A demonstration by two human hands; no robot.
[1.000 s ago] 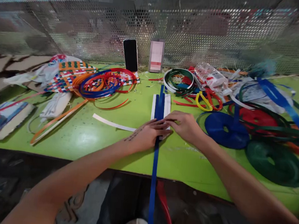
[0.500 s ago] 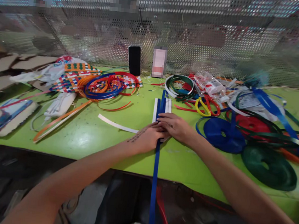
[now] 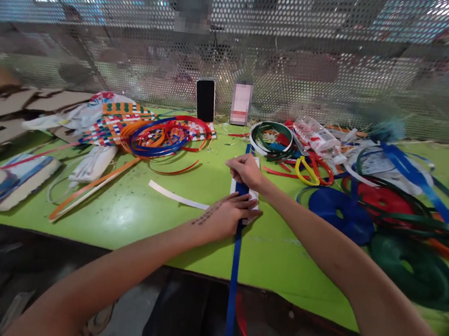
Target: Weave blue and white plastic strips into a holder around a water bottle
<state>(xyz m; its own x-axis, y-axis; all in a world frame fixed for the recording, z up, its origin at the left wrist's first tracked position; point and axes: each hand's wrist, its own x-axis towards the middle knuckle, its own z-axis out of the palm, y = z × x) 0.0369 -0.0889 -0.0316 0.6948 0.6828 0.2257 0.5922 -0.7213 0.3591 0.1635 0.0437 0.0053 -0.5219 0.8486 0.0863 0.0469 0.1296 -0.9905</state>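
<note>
My left hand [image 3: 228,214] lies over a narrow bundle of side-by-side white strips [image 3: 233,187] and blue strips, its fingers stretched out and pressing down. From beneath it a long blue plastic strip [image 3: 234,276] runs toward me and hangs over the table edge. My right hand [image 3: 247,171] is just beyond the left, across the far part of the bundle, with its fingers curled closed. What those fingers pinch, if anything, is hidden. A loose white strip [image 3: 175,197] extends left from near my left wrist.
Green table [image 3: 123,216] with coiled strips [image 3: 159,134] and woven checkered pieces at left. Yellow-handled scissors [image 3: 304,172], a blue roll [image 3: 338,214] and a dark green roll [image 3: 414,271] sit at right. Two phones, one a black phone [image 3: 205,101], stand against the perforated metal screen [image 3: 119,61].
My right hand has lifted off my left and moved farther away along the strips, its fingers curling closed. My left hand stays on the bundle, fingers now spread. The view has tilted slightly.
</note>
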